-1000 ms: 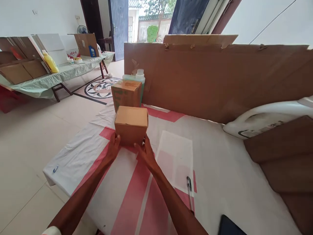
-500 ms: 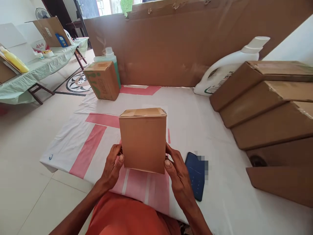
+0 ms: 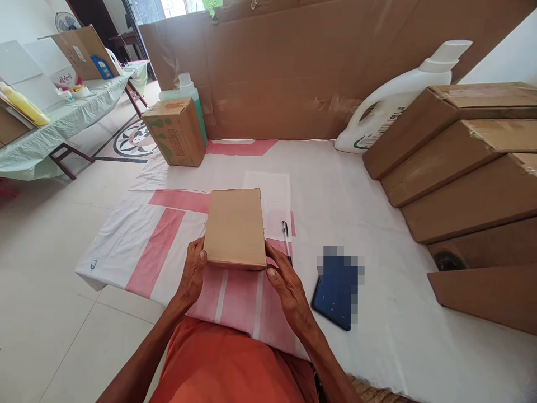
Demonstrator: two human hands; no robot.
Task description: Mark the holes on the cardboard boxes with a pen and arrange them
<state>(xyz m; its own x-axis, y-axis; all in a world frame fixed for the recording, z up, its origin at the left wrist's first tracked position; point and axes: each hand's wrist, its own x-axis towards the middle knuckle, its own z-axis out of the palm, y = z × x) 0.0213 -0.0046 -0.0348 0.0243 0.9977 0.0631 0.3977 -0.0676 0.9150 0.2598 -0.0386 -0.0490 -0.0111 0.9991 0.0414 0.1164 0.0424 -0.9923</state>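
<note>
This cardboard box (image 3: 235,226) is plain tan, kinda squarish. Left hand (image 3: 193,273) and right hand (image 3: 289,288) grip opposite sides.

And centre frame, it's a small square box of plain tan cardboard (image 3: 235,226), matt and smooth across the top! Beneath it, a white tablecloth with pink stripes (image 3: 319,184), dull fabric by the look of it, wrinkled at left. Lower right, a flat dark-blue phone (image 3: 334,296), smooth and glossy. Upper right, a white handled jug (image 3: 384,120), smooth plastic with a soft sheen; beside it, stepped brown cardboard boxes (image 3: 432,162), matt, edges scuffed rough. Upper left, pale green table covering (image 3: 79,117), thin, crinkled, shiny plastic!
</note>
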